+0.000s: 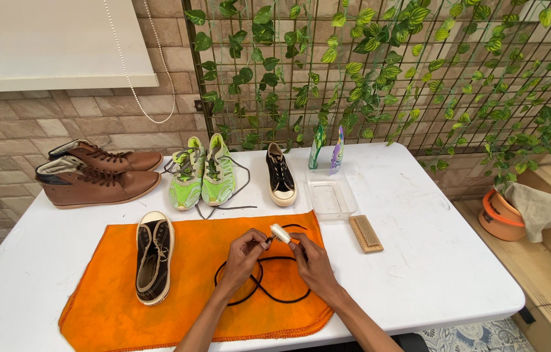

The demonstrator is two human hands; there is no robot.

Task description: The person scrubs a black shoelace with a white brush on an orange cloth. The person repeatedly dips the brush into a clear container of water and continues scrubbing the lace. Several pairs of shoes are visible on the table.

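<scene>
Above the orange cloth (119, 306), the left hand (244, 251) and right hand (311, 261) pinch a small white-bristled brush (280, 233), seemingly over the looped black shoelace (262, 277). Six shoes: two black sneakers (153, 257), two green, two brown boots.

Both forearms run off the bottom edge; the brush (280, 233) handle hides inside the right hand (311, 259), and the black lace (264, 277) slips under the palms.

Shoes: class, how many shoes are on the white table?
6: two brown boots at the back left, two green trainers beside them, one black sneaker mid-back, and another black sneaker on the orange cloth.
</scene>
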